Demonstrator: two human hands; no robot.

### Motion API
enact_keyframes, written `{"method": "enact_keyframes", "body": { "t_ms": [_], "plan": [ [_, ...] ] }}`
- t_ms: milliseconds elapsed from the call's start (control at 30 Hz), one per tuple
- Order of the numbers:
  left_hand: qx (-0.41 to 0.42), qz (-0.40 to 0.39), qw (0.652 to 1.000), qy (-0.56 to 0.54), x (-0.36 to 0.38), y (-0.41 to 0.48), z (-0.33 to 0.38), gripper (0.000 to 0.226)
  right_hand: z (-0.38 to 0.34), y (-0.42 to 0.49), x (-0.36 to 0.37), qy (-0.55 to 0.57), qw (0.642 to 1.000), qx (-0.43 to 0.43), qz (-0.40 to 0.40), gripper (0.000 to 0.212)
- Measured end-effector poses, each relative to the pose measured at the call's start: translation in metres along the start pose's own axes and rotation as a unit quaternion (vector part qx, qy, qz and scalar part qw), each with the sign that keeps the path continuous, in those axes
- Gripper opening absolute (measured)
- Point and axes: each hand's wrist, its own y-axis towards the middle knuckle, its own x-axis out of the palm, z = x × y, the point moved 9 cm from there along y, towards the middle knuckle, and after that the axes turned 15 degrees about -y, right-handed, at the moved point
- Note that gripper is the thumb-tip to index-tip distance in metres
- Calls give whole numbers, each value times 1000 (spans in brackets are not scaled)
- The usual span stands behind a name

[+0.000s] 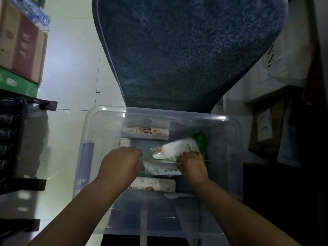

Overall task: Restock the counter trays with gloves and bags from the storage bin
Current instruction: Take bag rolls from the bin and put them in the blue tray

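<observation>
Inside clear bin: rolls, green packet | right hand grasps white packet | left hand grip unclear

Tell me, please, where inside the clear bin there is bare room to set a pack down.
Bare floor shows along the right wall of the bin, beside the green pack, and seemingly at the near end, in front of the nearest roll. The middle is crowded with rolls and packs.

Letters "NN" on white bag, print on rolls blurred.
</observation>
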Motion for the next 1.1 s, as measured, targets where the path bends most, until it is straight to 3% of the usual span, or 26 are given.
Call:
{"method": "enact_keyframes", "body": {
  "t_ms": [300,467,733,933,1100],
  "plan": [
    [-59,44,997,-13,-14,-15,-39,27,10,5,-8,-4,999,9,35,10],
    [-58,50,997,-15,-14,-19,-51,27,13,21,6,-41,999,27,-14,30],
    [-37,79,996,5,-14,-18,-65,14,-50,83,-13,-15,996,-44,82,46],
    [-7,101,995,22,-10,-21,-80,14,-70,112,23,-152,988,14,26,61],
    [5,88,995,48,-6,-23,-85,13,-64,106,20,-165,982,50,70,45]
  ]
}}
